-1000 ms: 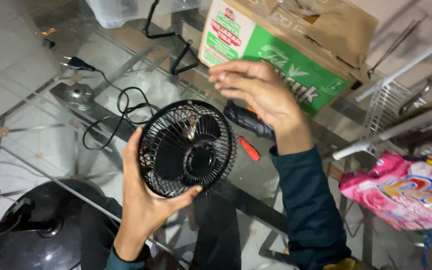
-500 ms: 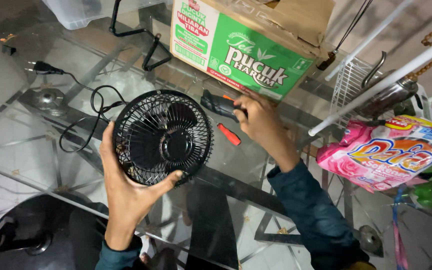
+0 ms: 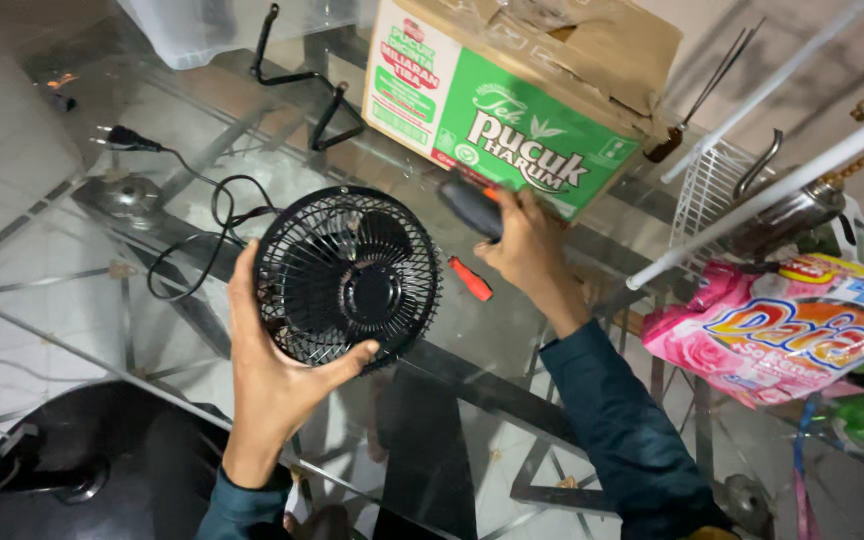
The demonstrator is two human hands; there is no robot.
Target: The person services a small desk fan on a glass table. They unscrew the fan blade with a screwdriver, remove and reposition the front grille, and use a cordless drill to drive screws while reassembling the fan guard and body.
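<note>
Above the glass desk (image 3: 72,300), I saw my left hand (image 3: 272,370) clamped on a small black fan (image 3: 347,277), its round wire grille facing up toward the camera. That grip cupped the fan from below and from its left edge, with the thumb pressed on the lower rim and the fingers hidden behind the housing. The fan's black cord (image 3: 187,225) trailed off to the upper left across the desk and ended in a plug (image 3: 124,138).

My right hand (image 3: 527,245) lay just beside the fan's right edge, its grip closed around the dark handle of a screwdriver (image 3: 472,208), which touched the desk at the foot of a green and white cardboard box (image 3: 512,130). A second tool with a red handle (image 3: 472,279) lay on the glass between the fan and that hand.

Well to the right, a pink detergent bag (image 3: 782,325) rested under a white wire rack (image 3: 712,190). A black round base (image 3: 62,465) showed beneath the glass at lower left.
</note>
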